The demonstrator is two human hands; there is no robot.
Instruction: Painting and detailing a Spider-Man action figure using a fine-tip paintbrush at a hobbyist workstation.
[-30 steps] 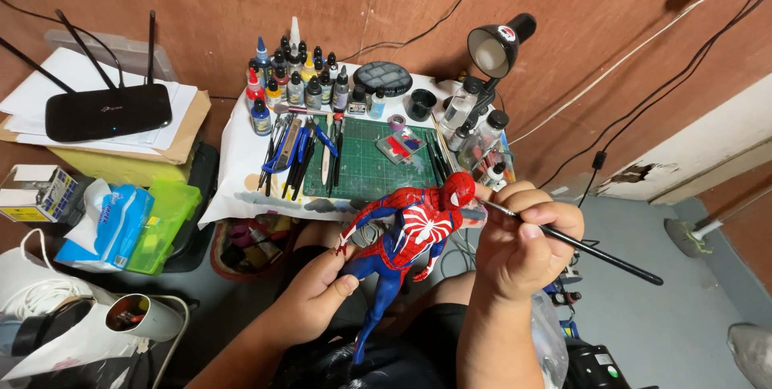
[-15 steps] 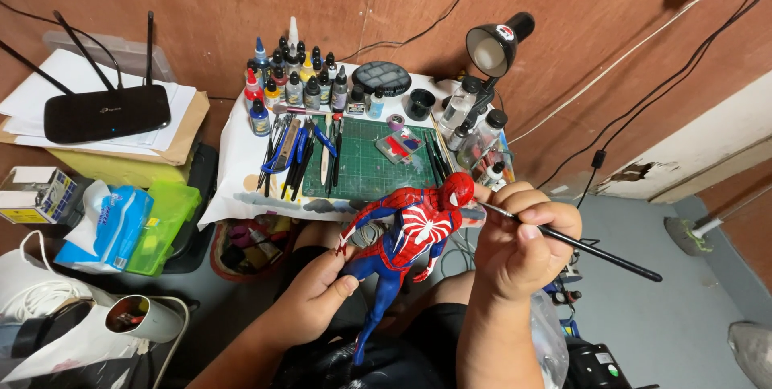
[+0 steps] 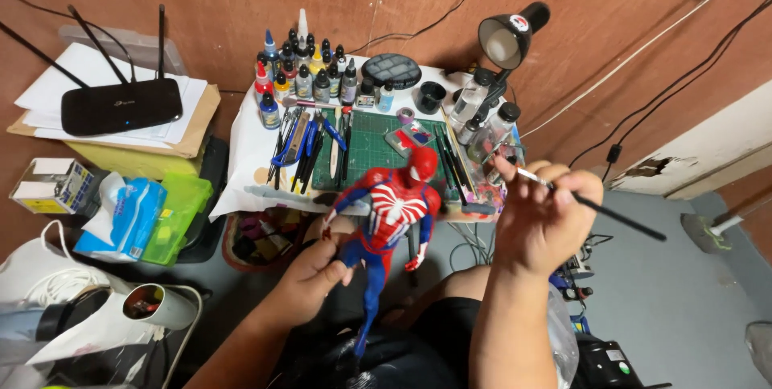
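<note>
Red-blue figure (image 3: 392, 216) gripped by left hand (image 3: 310, 276); right hand (image 3: 543, 216) holds brush (image 3: 595, 205).

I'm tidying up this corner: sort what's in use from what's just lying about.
In use: figure in left hand; brush in right hand; paint bottles; cutting mat.
Lying about: router, papers, wipes pack, lamp, white bag.

Red-and-blue figure (image 3: 392, 210) with white spider emblem — green cutting mat (image 3: 374, 146)

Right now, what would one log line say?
left hand: holds red-and-blue figure | right hand: holds paintbrush | brush tip: beside bottles
</note>
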